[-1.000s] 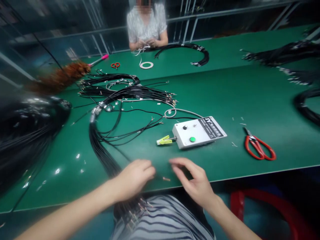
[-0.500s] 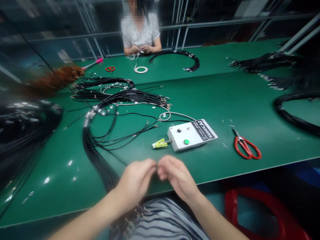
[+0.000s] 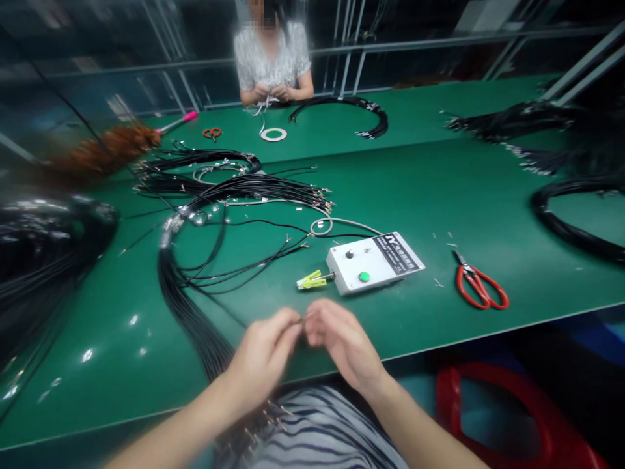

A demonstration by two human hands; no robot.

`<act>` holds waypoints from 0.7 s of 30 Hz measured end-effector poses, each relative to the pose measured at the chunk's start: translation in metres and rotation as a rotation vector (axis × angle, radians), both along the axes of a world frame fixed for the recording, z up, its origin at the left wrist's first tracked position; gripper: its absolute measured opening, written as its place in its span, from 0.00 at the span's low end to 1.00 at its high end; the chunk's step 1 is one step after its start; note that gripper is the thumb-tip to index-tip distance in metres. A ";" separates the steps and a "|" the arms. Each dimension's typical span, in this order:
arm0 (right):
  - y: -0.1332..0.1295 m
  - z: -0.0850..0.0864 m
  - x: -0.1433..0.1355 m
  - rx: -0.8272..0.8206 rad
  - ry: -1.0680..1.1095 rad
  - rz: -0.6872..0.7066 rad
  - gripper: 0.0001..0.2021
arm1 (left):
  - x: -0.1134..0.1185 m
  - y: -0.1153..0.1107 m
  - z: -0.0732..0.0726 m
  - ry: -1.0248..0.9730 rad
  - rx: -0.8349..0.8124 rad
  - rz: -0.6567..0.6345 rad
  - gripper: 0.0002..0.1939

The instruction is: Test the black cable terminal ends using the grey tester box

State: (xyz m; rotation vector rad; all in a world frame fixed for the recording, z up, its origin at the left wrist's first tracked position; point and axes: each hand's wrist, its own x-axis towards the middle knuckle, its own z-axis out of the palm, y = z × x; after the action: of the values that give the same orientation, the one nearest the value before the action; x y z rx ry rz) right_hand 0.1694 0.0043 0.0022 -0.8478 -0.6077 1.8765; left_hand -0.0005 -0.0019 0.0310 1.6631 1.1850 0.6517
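Observation:
My left hand (image 3: 268,348) pinches a thin black cable (image 3: 229,309) close to its end, over the table's front edge. Fingertip to fingertip with it, my right hand (image 3: 336,335) is closed at the cable's tip; the tip itself is hidden and blurred. The cable runs back to a thick bundle of black cables (image 3: 188,319), whose bare copper ends hang over my lap. Just beyond my hands lies a white box (image 3: 364,267) with a green button, a black knob and a yellow-green clip (image 3: 312,280) at its left end.
Red-handled scissors (image 3: 481,286) lie to the right, near small white scraps. More black cables (image 3: 254,185) spread behind the box, with coils (image 3: 576,221) at far right and a dark pile (image 3: 49,254) at left. Across the green table (image 3: 439,195), a co-worker (image 3: 273,62) handles white strips beside a tape roll (image 3: 273,134).
Both hands stay together at the cable's end, with small finger movement of the right hand. The whole view has shifted slightly; the box and scissors lie as before.

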 end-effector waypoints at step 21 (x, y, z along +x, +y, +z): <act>-0.005 -0.007 0.002 -0.071 -0.050 0.032 0.12 | -0.003 -0.007 -0.011 -0.048 -0.103 0.065 0.17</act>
State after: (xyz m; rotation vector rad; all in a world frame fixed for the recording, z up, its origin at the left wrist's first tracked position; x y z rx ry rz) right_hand 0.1712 -0.0007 -0.0051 -0.9384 -0.5905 1.9203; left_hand -0.0031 -0.0093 0.0196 1.5207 1.2225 0.6561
